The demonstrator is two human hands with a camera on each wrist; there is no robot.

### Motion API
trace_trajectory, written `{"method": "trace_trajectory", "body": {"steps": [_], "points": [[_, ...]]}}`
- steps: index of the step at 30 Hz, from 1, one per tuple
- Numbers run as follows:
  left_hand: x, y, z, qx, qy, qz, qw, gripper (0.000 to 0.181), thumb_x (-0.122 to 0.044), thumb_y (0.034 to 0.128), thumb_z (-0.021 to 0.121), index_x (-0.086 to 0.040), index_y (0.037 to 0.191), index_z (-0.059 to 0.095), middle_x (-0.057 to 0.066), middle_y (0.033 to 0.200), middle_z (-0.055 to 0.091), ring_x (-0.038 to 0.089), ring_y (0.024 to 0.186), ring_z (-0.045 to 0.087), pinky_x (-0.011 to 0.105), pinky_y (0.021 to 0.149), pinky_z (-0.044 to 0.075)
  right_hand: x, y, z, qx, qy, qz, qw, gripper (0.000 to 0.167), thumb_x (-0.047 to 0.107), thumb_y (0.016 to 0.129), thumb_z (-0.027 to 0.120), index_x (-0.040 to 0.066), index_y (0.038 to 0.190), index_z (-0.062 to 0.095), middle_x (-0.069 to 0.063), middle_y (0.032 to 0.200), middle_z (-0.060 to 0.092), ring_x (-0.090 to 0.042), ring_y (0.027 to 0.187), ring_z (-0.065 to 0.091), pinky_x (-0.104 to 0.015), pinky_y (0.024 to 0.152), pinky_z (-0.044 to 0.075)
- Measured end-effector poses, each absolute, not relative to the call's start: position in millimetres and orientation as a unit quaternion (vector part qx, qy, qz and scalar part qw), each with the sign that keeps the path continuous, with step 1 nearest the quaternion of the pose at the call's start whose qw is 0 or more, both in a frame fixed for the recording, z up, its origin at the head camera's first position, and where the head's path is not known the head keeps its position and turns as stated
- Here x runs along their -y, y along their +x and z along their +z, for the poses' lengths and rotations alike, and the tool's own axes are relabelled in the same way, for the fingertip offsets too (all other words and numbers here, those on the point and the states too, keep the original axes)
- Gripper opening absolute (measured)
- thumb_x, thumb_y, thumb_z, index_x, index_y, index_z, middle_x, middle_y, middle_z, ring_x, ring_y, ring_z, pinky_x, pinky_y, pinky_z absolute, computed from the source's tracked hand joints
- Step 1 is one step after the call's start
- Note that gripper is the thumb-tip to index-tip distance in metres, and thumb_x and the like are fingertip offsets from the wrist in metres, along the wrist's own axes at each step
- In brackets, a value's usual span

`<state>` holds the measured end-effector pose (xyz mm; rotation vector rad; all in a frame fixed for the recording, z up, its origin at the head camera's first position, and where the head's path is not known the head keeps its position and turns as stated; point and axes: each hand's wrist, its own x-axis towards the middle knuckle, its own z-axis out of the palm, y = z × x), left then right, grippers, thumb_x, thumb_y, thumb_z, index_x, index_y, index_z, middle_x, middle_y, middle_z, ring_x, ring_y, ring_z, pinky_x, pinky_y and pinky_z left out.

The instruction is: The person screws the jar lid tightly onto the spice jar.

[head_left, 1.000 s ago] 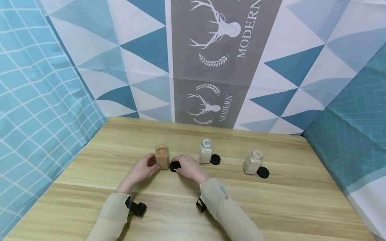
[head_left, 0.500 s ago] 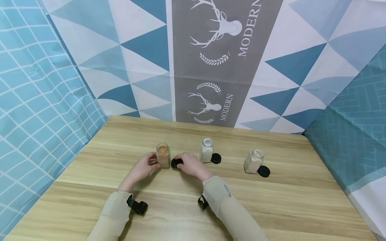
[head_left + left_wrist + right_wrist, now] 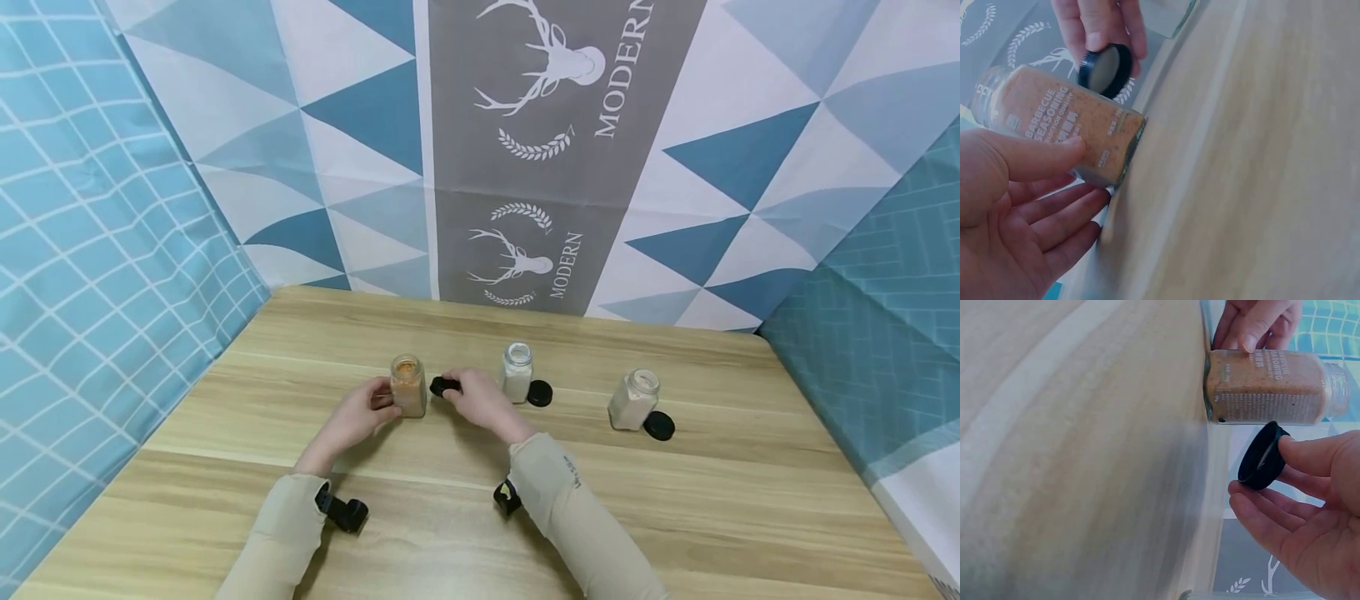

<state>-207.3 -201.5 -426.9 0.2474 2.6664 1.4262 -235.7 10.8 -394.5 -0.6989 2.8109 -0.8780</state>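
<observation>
We observe the barbecue seasoning jar (image 3: 408, 396) standing upright on the wood-grain tabletop (image 3: 712, 517), at the left end of a row of three glass jars. Its mouth is uncovered and its contents are orange-brown; in the left wrist view we read "BARBECUE SEASONING" on its side. The left hand (image 3: 367, 410) steadies this jar from the left: its grip pinches the glass, with the thumb on the near side and the fingers on the far side. The right hand (image 3: 483, 402) is at the right of the jar, and its grip pinches a black lid (image 3: 1263, 457) between thumb and fingers. We see this lid raised off the tabletop, tilted, with its open underside facing downward, close beside the jar and below the level of the mouth. To the right we locate the middle jar (image 3: 517, 379), uncovered, upright and filled with white contents, with a second lid (image 3: 540, 393) lying just beside its base. Farther right we locate the end jar (image 3: 633, 404), also uncovered, holding off-white contents, with a third lid (image 3: 659, 426) lying at its base. Both forearms wear beige sleeves (image 3: 592, 525). Behind the tabletop we note a patterned cloth (image 3: 517, 167) with triangles and printed deer heads.
</observation>
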Motion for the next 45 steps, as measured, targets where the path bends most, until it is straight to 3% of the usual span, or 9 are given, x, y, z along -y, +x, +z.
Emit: {"method": "trace_trajectory", "body": {"steps": [9,15,26,39,45], "points": [[205.3,-207.5,-429.2,-0.871,0.08,0.481,0.068,0.051,-0.011,0.0858,0.061,0.006,0.129,0.04,0.026,0.126,0.049,0.037,0.114,0.051,0.044,0.096,0.043,-8.0,-237.3,-392.0,-0.914,-0.204,-0.35,0.023,0.036,0.023,0.093,0.05,0.004,0.124,0.054,-0.012,0.116,0.061,-0.017,0.091,0.059,-0.032,0.082,0.05],[204.9,-210.6,-428.3,-0.87,0.085,0.482,0.062,0.052,-0.012,0.0849,0.062,0.004,0.129,0.041,0.024,0.126,0.049,0.036,0.114,0.051,0.042,0.096,0.043,-4.1,-238.2,-386.0,-0.9,-0.191,-0.391,-0.007,0.036,0.025,0.094,0.05,0.006,0.124,0.055,-0.009,0.116,0.062,-0.017,0.099,0.059,-0.03,0.085,0.05],[204.6,-210.9,-427.8,-0.866,0.091,0.488,0.056,0.05,-0.011,0.0856,0.061,0.003,0.129,0.042,0.023,0.124,0.05,0.035,0.113,0.052,0.041,0.094,0.045,1.1,-236.3,-373.7,-0.874,-0.197,-0.444,0.0,0.037,0.026,0.092,0.052,0.012,0.127,0.052,-0.006,0.121,0.059,-0.015,0.103,0.059,-0.026,0.087,0.049],[205.5,-209.7,-429.2,-0.868,0.086,0.484,0.068,0.048,-0.011,0.0874,0.06,0.001,0.13,0.041,0.023,0.127,0.048,0.036,0.116,0.05,0.041,0.094,0.045,10.6,-232.7,-370.4,-0.867,-0.295,-0.398,-0.043,0.036,0.02,0.091,0.055,0.01,0.126,0.054,-0.008,0.117,0.059,-0.016,0.101,0.058,-0.023,0.087,0.048],[205.0,-210.1,-427.9,-0.872,0.089,0.477,0.063,0.045,-0.005,0.0881,0.056,0.003,0.13,0.041,0.023,0.127,0.048,0.035,0.116,0.05,0.04,0.093,0.046,13.2,-232.1,-367.5,-0.864,-0.318,-0.389,-0.042,0.035,0.018,0.092,0.054,0.01,0.126,0.054,-0.007,0.123,0.056,-0.017,0.11,0.054,-0.023,0.092,0.045]]}}
